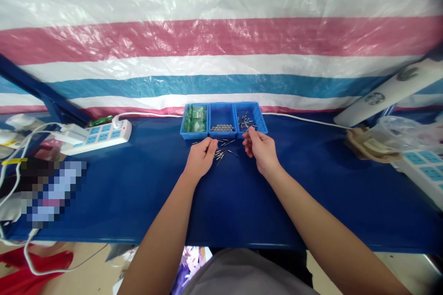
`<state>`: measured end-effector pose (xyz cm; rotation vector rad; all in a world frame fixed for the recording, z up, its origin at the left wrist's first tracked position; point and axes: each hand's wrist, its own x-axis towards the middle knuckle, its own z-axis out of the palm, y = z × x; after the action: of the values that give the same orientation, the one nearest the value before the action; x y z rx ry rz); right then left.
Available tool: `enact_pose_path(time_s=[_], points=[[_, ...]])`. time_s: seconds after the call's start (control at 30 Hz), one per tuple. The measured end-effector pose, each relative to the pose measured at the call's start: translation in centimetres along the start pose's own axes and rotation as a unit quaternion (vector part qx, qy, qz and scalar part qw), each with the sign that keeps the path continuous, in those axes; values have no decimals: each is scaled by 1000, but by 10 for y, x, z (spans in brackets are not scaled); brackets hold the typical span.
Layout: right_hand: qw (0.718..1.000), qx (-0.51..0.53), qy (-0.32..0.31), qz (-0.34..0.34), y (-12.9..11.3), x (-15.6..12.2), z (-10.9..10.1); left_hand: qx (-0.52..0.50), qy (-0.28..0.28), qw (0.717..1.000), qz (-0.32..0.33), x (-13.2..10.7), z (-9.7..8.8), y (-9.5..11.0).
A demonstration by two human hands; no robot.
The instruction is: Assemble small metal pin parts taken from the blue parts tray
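Three blue bins stand side by side at the back of the blue table: the left bin holds green parts, the middle bin small round metal pieces, the right bin thin metal pins. A loose scatter of metal pins lies on the table in front of them. My left hand rests beside this scatter with fingers curled in a pinch on a pin. My right hand is at the front rim of the right bin, fingers pinched together on something too small to make out.
A white power strip with a plugged cable lies at the back left; a second one sits at the right edge near a clear plastic bag. A white cable runs along the back. A striped tarp hangs behind.
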<state>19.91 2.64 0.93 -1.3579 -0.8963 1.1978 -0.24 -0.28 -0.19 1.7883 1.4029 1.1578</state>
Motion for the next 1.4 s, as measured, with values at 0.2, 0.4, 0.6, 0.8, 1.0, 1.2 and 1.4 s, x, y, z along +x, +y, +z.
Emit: enact_pose_path(time_s=[0.2,0.4,0.6,0.8,1.0,1.2,1.4], points=[[999,-48,17,-19,0,5,-5,1,2,1000,-3,-1,1,-2],[962,-222,-64,-148,-1,-3,-5,1,3,1000,-2,-1,0,0],[863,-371,-200,-279,6,-11,-3,9,2,1000,-6,0,-3,1],[854,-393,-205,-271,11,-5,-5,17,12,1000,-5,1,-3,1],[867,-329,-221,-301,8,-9,-3,25,12,1000,-1,0,-3,-1],[894,-254,-200,-310,1,-16,1,16,-1,1000,16,0,-1,0],[966,-105,-159,-174,3,-14,5,3,-48,998,41,-1,4,0]])
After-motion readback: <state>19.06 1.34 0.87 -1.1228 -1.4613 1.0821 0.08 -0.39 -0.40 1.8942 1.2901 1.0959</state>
